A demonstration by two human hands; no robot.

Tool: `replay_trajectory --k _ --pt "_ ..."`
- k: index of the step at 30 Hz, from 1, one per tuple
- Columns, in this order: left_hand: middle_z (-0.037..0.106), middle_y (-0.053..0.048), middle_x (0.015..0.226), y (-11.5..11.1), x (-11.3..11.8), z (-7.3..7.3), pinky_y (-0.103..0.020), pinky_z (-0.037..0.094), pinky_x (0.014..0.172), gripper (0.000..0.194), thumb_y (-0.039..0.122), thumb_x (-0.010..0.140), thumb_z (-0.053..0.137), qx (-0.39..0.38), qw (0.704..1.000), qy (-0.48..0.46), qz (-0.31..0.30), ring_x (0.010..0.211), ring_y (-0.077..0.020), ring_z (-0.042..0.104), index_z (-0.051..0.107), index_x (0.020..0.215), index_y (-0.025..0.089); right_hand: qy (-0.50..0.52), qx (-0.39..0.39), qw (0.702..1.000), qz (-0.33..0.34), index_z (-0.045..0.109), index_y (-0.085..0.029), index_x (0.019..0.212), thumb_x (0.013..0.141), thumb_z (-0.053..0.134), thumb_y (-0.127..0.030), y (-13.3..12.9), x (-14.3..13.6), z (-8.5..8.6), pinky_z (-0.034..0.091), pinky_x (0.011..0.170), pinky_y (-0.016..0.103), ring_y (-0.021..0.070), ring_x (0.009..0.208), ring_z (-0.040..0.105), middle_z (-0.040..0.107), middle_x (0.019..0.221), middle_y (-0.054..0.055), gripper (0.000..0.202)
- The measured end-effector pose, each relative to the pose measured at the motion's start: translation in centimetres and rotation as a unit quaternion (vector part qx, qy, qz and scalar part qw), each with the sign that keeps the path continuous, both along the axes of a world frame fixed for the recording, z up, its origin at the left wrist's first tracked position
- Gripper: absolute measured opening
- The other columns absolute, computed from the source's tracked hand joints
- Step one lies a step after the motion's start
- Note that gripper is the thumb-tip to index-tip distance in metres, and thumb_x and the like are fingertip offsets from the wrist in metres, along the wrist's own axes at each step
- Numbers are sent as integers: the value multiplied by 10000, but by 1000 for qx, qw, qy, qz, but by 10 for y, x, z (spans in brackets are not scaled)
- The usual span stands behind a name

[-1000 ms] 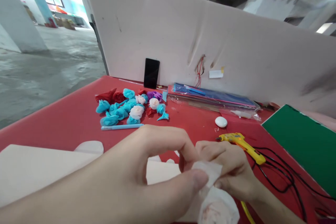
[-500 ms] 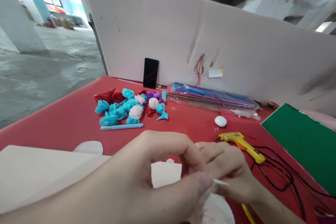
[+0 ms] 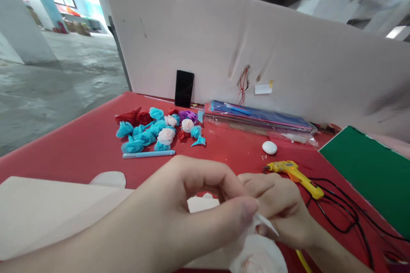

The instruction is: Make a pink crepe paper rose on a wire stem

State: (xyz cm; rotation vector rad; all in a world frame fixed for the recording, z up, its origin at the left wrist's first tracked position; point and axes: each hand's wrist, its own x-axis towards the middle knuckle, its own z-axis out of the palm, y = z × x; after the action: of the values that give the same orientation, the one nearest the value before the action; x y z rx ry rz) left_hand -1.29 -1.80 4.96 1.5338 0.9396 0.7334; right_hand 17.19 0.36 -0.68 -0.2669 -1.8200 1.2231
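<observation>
My left hand (image 3: 208, 204) is closed, thumb and index finger pinched together on a thin white paper edge. Against its fingertips is my right hand (image 3: 285, 204), also closed, with fingers curled on the same piece. Below both hands hangs a whitish crepe paper flower (image 3: 262, 256) with faint pink lines in its middle, partly cut off by the bottom of the view. A narrow folded strip of its paper (image 3: 267, 224) sticks out to the right between the hands. Pale paper (image 3: 200, 204) shows through the gap of my left hand.
Blue, red, purple and pale paper roses (image 3: 156, 128) lie at the back left, a light blue pen (image 3: 149, 154) before them. A yellow glue gun (image 3: 296, 177) with black cable, a white oval object (image 3: 269, 147) and a green board (image 3: 368, 175) are right. A phone (image 3: 184, 88) leans behind.
My left thumb and fingers have shifted slightly, and the gap between them has narrowed. More of the folded paper strip and of the flower's middle shows now.
</observation>
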Motion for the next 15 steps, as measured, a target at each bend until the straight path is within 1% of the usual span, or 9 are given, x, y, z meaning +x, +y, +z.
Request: replay_trajectory --k 2,5,7,10,13,15 --pt "523 78 537 1 -1 -3 -77 383 468 203 341 773 588 -31 999 -22 -20 505 -50 451 624 610 226 1 -4 1000 2 704 -156 703 793 645 -243 0 0 -1 468 617 236 123 652 562 631 670 62 139" --pt "514 83 553 4 -2 -10 -62 362 458 200 389 779 599 -45 996 -55 -57 511 -44 434 640 648 244 1 -3 1000 3 716 -154 721 787 653 -244 0 0 -2 467 614 243 129 657 562 634 673 71 128" --pt "515 83 570 5 -2 -12 -55 363 471 209 400 780 606 -55 995 -60 -62 527 -41 437 628 651 237 -2 -3 1000 -1 721 -152 722 786 654 -230 0 -1 -2 466 614 242 131 661 562 631 667 71 121" --pt "519 85 580 3 -1 -7 -55 364 480 206 394 772 617 -70 993 -66 -63 535 -39 442 618 650 229 -5 -3 1000 0 726 -159 752 786 653 -216 1 0 -2 467 617 236 130 667 567 630 669 67 99" --pt "534 84 573 -1 0 3 -58 377 499 204 347 760 626 -115 992 -49 -29 542 -35 465 602 618 203 -6 3 1000 8 726 -159 789 789 649 -212 0 2 -2 467 620 239 130 666 566 627 674 68 94" --pt "537 79 559 -2 1 7 -55 387 515 223 309 760 620 -128 991 -33 -14 548 -31 481 582 580 183 -12 4 1000 10 725 -152 783 795 642 -222 0 2 -1 469 623 248 136 667 567 625 673 73 109"
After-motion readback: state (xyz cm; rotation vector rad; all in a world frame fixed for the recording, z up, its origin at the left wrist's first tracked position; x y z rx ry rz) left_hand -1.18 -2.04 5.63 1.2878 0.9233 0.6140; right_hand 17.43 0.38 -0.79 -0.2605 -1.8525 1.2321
